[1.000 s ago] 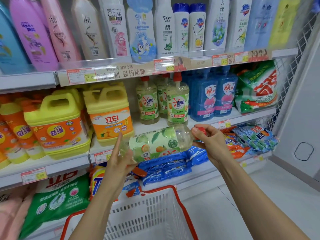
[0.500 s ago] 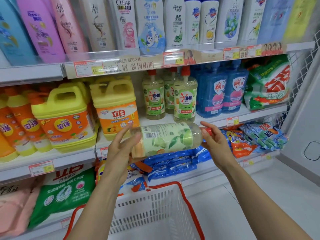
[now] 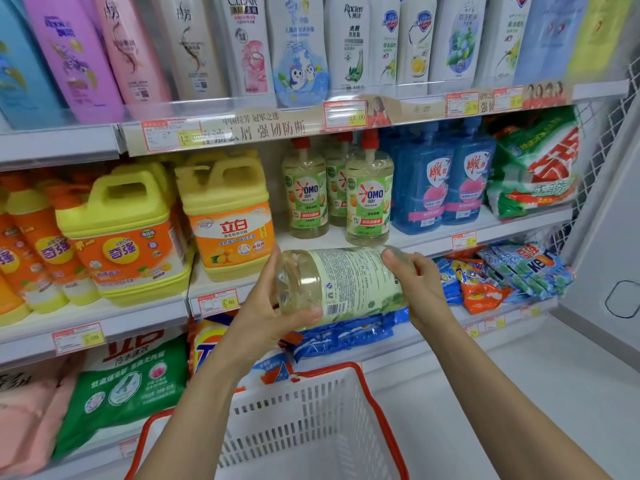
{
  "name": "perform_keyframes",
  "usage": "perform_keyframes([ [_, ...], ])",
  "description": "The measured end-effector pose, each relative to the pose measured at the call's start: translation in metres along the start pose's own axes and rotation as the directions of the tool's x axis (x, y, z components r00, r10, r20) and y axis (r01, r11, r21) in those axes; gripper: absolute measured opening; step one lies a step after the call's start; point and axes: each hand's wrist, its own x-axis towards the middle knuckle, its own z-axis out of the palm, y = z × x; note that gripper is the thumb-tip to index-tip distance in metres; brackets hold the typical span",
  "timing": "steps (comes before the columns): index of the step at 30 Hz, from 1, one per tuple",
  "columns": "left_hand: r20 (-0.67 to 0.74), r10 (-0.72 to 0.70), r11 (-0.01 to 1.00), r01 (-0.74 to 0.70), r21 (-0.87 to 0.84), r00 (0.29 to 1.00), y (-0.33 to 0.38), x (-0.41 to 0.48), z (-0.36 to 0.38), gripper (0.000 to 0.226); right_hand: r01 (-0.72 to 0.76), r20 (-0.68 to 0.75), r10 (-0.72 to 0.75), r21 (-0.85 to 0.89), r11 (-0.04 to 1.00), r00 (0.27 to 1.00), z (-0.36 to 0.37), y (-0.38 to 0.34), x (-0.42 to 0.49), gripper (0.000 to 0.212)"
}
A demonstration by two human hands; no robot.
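Observation:
A clear bottle of pale yellow dish liquid [image 3: 343, 284] lies sideways in front of the middle shelf, its back label with barcode turned up toward me. My left hand [image 3: 266, 317] grips its base end, thumb under the bottom and fingers behind. My right hand [image 3: 420, 285] grips the neck end, and the bottle's red cap is hidden behind it. Both hands hold the bottle above a white shopping basket with red rim [image 3: 377, 403].
Matching OMO bottles [image 3: 369, 199] stand on the middle shelf [image 3: 433, 237], beside yellow detergent jugs [image 3: 228, 216] and blue bottles [image 3: 422, 188]. Shampoo bottles line the top shelf. Detergent bags [image 3: 526, 268] lie on lower shelves. A white cabinet [image 3: 616, 237] stands at right.
The bottle has been rolled so its back label faces up. My left hand went from flat against the base to gripping it, and my right hand slid further over the neck.

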Motion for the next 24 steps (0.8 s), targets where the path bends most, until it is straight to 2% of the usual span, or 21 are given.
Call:
perform_keyframes([
  [4, 0.070, -0.138, 0.984, 0.145, -0.104, 0.988, -0.007, -0.003, 0.008, 0.108, 0.189, -0.049, -0.203, -0.206, 0.960, 0.978, -0.005, -0.010, -0.003, 0.067],
  [5, 0.051, -0.133, 0.980, 0.139, -0.145, 0.990, -0.009, -0.002, 0.010, 0.098, 0.233, -0.037, -0.247, -0.225, 0.946, 0.968, -0.005, -0.011, -0.005, 0.068],
  [7, -0.043, -0.047, 0.990, 0.041, -0.137, 0.998, -0.011, -0.001, 0.011, 0.078, 0.267, -0.007, -0.277, -0.234, 0.935, 0.961, -0.004, -0.010, -0.009, 0.065],
  [10, -0.153, 0.109, 0.994, -0.107, 0.024, 0.982, -0.007, -0.001, 0.010, 0.073, 0.175, 0.066, -0.165, -0.221, 0.959, 0.984, 0.002, -0.014, -0.014, 0.062],
  [12, -0.179, 0.170, 0.983, -0.154, 0.100, 0.969, -0.006, -0.001, 0.009, 0.077, 0.011, 0.151, 0.002, -0.080, 0.997, 0.989, 0.009, -0.017, -0.018, 0.070],
  [14, -0.142, 0.230, 0.958, -0.198, 0.208, 0.963, -0.007, -0.002, 0.007, 0.080, -0.104, 0.198, 0.083, 0.098, 0.990, 0.977, 0.017, -0.017, -0.019, 0.074],
  [17, -0.063, 0.243, 0.937, -0.217, 0.274, 0.968, -0.011, -0.003, 0.009, 0.085, -0.069, 0.072, 0.056, 0.196, 0.978, 0.996, 0.026, -0.014, -0.019, 0.055],
  [19, -0.062, 0.151, 0.973, -0.138, 0.183, 0.987, -0.009, -0.001, 0.013, 0.090, 0.012, 0.006, -0.014, 0.242, 0.970, 1.000, 0.027, -0.015, -0.017, 0.045],
  [21, -0.090, -0.028, 0.998, 0.033, 0.049, 0.996, -0.007, 0.002, 0.016, 0.102, 0.151, -0.030, -0.148, 0.190, 0.970, 0.989, 0.025, -0.017, -0.016, 0.047],
  [22, -0.071, -0.162, 0.985, 0.158, -0.064, 0.984, -0.008, 0.003, 0.016, 0.106, 0.219, -0.034, -0.216, 0.124, 0.968, 0.976, 0.023, -0.019, -0.016, 0.050],
  [24, 0.100, -0.403, 0.852, 0.413, -0.322, 0.910, -0.019, 0.004, 0.016, 0.094, 0.304, -0.022, -0.304, -0.010, 0.953, 0.952, 0.022, -0.022, -0.018, 0.056],
])
